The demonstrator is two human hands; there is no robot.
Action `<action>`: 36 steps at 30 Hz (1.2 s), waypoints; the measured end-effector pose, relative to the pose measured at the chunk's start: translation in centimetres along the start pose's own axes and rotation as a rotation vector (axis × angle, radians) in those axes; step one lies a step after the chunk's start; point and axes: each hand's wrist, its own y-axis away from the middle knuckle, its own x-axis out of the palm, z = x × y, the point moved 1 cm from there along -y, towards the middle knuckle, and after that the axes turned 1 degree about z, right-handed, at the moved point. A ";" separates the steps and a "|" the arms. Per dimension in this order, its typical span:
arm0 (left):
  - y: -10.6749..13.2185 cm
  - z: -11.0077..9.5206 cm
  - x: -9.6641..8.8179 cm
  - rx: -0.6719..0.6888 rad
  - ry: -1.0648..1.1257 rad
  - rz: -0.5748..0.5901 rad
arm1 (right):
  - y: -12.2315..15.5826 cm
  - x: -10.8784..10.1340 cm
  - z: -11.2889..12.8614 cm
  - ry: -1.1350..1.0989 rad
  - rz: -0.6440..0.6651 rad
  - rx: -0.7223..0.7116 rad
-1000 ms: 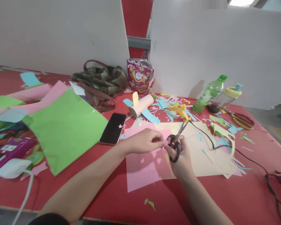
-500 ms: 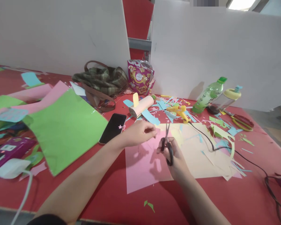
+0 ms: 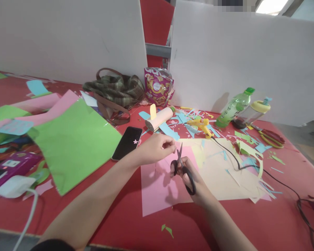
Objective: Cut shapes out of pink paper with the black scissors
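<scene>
Black-handled scissors (image 3: 189, 179) are in my right hand (image 3: 195, 181), fingers through the loops and blades parted, pointing up and away. My left hand (image 3: 159, 149) is closed in a pinch just left of the blade tips. Whatever sits between its fingertips is too small to make out. Both hands are above a pink paper sheet (image 3: 155, 195), which overlaps a cream sheet (image 3: 219, 184) on the red table. Beyond my left hand lies a paper airplane (image 3: 161, 118) with a tube body, blue wings and a yellow fin. A phone (image 3: 127, 143) lies left of that hand.
A yellow glue gun (image 3: 201, 124) trails a black cord (image 3: 274, 176) rightward. Paper scraps surround it. Behind stand a snack bag (image 3: 158, 85), a green bottle (image 3: 235, 108) and a clear cup (image 3: 251, 113). Pliers (image 3: 270, 137) lie right; green sheets (image 3: 78, 146) and a plaid bag (image 3: 117, 89) lie left.
My right hand has turned the scissors and brought them left, their blades opening wider near my left fingertips. My left hand keeps its pinch. The view has shifted slightly.
</scene>
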 end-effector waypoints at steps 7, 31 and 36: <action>0.0 0.2 0.4 0.000 -0.063 0.045 | 0.0 0.0 0.1 -0.008 -0.025 -0.011; 0.0 0.2 0.4 0.029 -0.069 0.043 | -0.1 0.1 -0.1 -0.035 -0.040 -0.010; 0.0 0.1 0.2 0.024 -0.077 0.054 | -0.1 0.3 0.1 -0.045 -0.055 -0.028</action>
